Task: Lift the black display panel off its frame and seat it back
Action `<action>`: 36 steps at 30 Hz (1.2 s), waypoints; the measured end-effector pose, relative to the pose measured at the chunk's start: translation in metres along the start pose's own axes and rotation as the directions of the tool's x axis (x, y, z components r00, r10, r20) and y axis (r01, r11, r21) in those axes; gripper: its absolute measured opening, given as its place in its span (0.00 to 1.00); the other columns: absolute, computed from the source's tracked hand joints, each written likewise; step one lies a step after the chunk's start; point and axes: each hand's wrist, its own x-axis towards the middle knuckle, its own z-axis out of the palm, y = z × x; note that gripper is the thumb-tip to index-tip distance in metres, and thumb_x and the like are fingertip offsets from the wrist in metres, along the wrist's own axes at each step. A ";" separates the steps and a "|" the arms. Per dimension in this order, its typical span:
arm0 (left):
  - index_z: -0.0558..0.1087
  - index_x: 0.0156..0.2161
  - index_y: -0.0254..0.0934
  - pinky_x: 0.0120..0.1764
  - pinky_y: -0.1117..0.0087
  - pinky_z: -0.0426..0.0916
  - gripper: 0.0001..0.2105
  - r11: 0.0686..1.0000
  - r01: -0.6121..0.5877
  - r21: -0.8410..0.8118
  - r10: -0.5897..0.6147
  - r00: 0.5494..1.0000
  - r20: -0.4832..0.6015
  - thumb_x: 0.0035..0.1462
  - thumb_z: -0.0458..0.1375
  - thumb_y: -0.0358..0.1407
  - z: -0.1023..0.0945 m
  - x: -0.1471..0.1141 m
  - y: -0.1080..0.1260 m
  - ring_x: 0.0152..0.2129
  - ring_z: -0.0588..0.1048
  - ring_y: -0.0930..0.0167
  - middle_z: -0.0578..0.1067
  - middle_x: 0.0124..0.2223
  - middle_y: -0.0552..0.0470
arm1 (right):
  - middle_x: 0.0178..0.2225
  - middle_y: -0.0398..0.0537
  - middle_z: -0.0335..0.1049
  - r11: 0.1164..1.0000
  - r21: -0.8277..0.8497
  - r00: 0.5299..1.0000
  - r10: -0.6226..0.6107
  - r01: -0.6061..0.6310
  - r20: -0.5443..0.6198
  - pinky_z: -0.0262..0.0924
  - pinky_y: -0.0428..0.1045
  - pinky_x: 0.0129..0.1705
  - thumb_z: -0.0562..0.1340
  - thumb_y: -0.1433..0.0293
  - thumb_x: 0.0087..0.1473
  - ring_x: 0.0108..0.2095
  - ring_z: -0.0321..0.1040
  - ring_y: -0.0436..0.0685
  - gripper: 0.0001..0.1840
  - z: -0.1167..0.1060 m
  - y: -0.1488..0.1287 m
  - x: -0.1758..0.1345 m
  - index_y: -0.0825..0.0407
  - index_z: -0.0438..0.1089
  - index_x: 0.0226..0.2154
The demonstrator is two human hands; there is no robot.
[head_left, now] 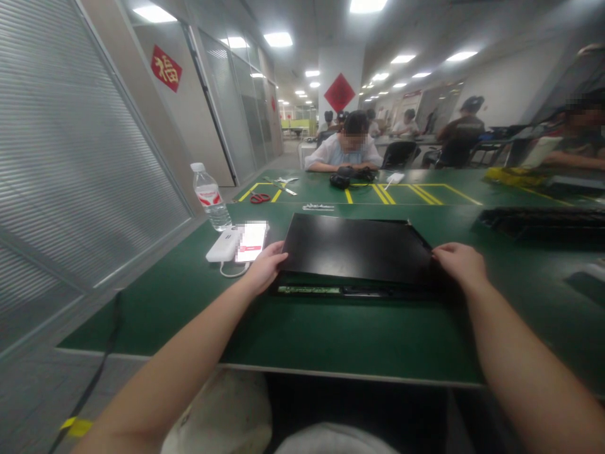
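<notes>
A thin, glossy black flat panel (354,246), which looks like a display panel, is tilted slightly above a black frame (392,293) on the green table. My left hand (268,268) pinches the panel's left edge between thumb and fingers. At the right edge, my right hand (462,263) is closed on the panel's corner. A green circuit board strip (309,290) shows along the frame's near side. The panel covers most of the frame, so its inside is hidden.
Left of the panel are a white power bank (222,246), a lit phone (252,241) and a water bottle (211,197). Red-handled scissors (259,198) lie farther back. Dark stacked parts (534,221) sit right. Across the green table (350,337), a person (343,148) leans forward.
</notes>
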 end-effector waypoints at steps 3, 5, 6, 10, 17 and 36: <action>0.84 0.52 0.37 0.71 0.50 0.70 0.19 1.000 -0.009 0.001 0.009 1.000 -0.006 0.54 0.71 0.26 0.002 -0.001 0.001 0.63 0.81 0.54 0.87 0.57 0.42 | 0.39 0.56 0.84 1.000 -0.008 1.000 -0.002 0.002 0.004 0.68 0.57 0.40 0.67 0.63 0.56 0.39 0.78 0.68 0.11 0.000 -0.001 0.000 0.46 0.86 0.36; 0.84 0.51 0.37 0.71 0.50 0.70 0.18 1.000 -0.010 0.003 0.010 1.000 -0.001 0.54 0.71 0.26 0.002 -0.002 0.003 0.63 0.81 0.54 0.87 0.56 0.42 | 0.39 0.56 0.84 1.000 -0.006 1.000 -0.011 0.011 0.006 0.69 0.58 0.41 0.67 0.63 0.56 0.39 0.78 0.69 0.11 0.001 0.000 0.000 0.46 0.86 0.36; 0.85 0.51 0.37 0.71 0.50 0.70 0.18 1.000 -0.009 0.004 0.009 1.000 0.004 0.54 0.71 0.26 0.002 -0.003 0.003 0.63 0.81 0.54 0.87 0.56 0.42 | 0.39 0.56 0.84 1.000 -0.004 1.000 -0.016 0.016 0.005 0.69 0.58 0.41 0.67 0.63 0.55 0.39 0.78 0.69 0.11 0.001 0.001 0.001 0.46 0.86 0.36; 0.85 0.51 0.38 0.71 0.49 0.69 0.18 1.000 -0.002 0.010 0.002 1.000 -0.002 0.54 0.71 0.26 0.001 -0.003 0.003 0.64 0.80 0.54 0.87 0.57 0.43 | 0.39 0.57 0.84 1.000 -0.001 1.000 -0.011 0.011 0.001 0.69 0.57 0.41 0.67 0.63 0.55 0.39 0.78 0.69 0.11 0.002 0.003 0.003 0.46 0.86 0.36; 0.84 0.53 0.38 0.73 0.48 0.67 0.21 1.000 0.004 0.013 -0.004 1.000 -0.017 0.53 0.72 0.26 -0.001 -0.002 0.002 0.69 0.76 0.52 0.84 0.62 0.40 | 0.35 0.54 0.83 1.000 0.015 1.000 -0.024 0.024 -0.020 0.68 0.56 0.40 0.68 0.63 0.52 0.36 0.76 0.65 0.09 0.004 0.005 0.005 0.46 0.85 0.34; 0.83 0.52 0.37 0.73 0.46 0.67 0.22 0.999 -0.028 0.024 0.028 1.000 0.004 0.50 0.76 0.28 0.000 -0.003 0.001 0.68 0.76 0.50 0.85 0.60 0.38 | 0.37 0.56 0.83 1.000 0.005 1.000 0.002 -0.002 -0.013 0.70 0.57 0.41 0.68 0.62 0.53 0.37 0.78 0.67 0.11 0.002 0.004 0.003 0.46 0.87 0.36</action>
